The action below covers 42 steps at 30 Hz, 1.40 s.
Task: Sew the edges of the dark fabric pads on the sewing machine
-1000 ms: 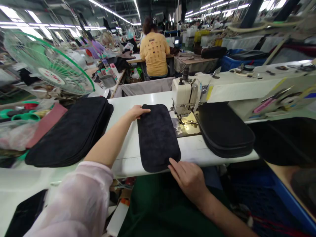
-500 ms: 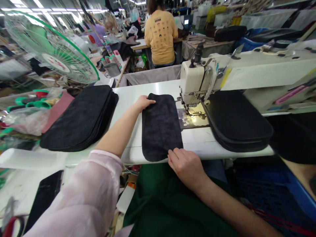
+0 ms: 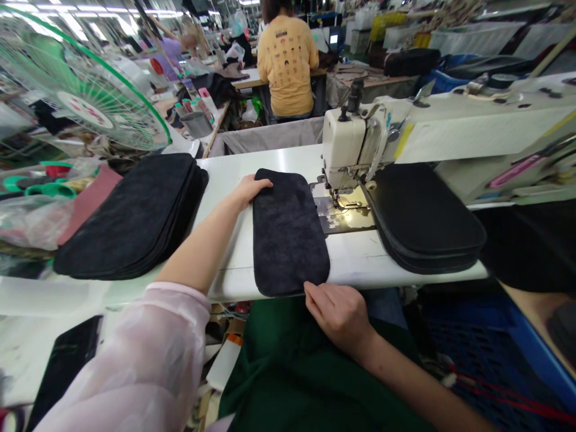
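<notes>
A black fabric panel (image 3: 290, 234) with rounded corners lies on the white sewing table in front of me, left of the needle. My left hand (image 3: 254, 189) grips its far left corner, thumb on top and fingers at the edge. At the near right corner, my right hand (image 3: 337, 312) pinches the edge between thumb and curled fingers. The sewing machine head (image 3: 344, 150) stands just to the right, its presser foot above a shiny metal plate (image 3: 348, 210). One stack of black panels (image 3: 130, 216) lies to the left; another stack of smoother black panels (image 3: 427, 210) sits under the machine arm.
A green-rimmed fan (image 3: 85, 111) stands at far left, above thread spools (image 3: 49, 189) and plastic bags. A black phone-like slab (image 3: 67, 366) lies at lower left. A blue crate (image 3: 495, 354) is below right. Ahead, a person in a yellow shirt (image 3: 288, 66) sits facing away.
The whole view has shifted slightly, so things appear a little further left. Both hands keep hold of the panel, whose near right corner looks flatter.
</notes>
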Each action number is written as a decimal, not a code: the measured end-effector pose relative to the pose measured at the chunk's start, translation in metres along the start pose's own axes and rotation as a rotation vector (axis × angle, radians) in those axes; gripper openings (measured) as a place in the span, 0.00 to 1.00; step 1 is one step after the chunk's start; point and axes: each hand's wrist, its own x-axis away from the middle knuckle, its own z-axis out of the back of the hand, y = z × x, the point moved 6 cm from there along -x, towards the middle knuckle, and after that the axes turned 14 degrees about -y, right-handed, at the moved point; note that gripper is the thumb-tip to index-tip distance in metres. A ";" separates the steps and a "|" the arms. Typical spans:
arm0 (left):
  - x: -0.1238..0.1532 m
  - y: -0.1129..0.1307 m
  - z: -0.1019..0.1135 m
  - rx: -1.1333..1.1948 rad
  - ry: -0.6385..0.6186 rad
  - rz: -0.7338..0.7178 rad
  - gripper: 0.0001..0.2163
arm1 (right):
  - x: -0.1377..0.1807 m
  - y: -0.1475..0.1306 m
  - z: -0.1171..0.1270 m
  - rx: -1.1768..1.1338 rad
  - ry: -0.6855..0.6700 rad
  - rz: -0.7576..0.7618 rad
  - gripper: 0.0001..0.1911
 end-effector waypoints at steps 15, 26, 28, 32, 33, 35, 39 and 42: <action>-0.003 -0.004 0.003 0.026 0.016 0.016 0.12 | 0.002 -0.002 -0.004 -0.003 -0.035 0.005 0.08; -0.001 -0.002 0.002 0.040 0.001 0.017 0.12 | 0.003 -0.003 -0.004 -0.011 -0.039 0.007 0.08; 0.000 -0.002 0.002 0.045 0.002 0.019 0.12 | 0.003 -0.003 -0.004 -0.021 -0.039 0.011 0.08; 0.002 -0.001 0.001 0.050 0.004 0.019 0.13 | 0.004 -0.004 -0.005 -0.025 -0.041 0.015 0.07; 0.002 -0.001 0.001 0.050 0.004 0.019 0.13 | 0.004 -0.004 -0.006 -0.023 -0.041 0.015 0.07; 0.003 -0.001 0.001 0.049 0.004 0.019 0.14 | 0.005 -0.004 -0.006 -0.022 -0.037 0.013 0.08; 0.003 -0.001 0.001 0.041 0.004 0.019 0.14 | 0.005 -0.004 -0.006 -0.025 -0.044 0.007 0.09; 0.002 -0.001 0.001 0.030 0.003 0.020 0.13 | 0.006 -0.001 -0.002 -0.035 -0.034 0.000 0.09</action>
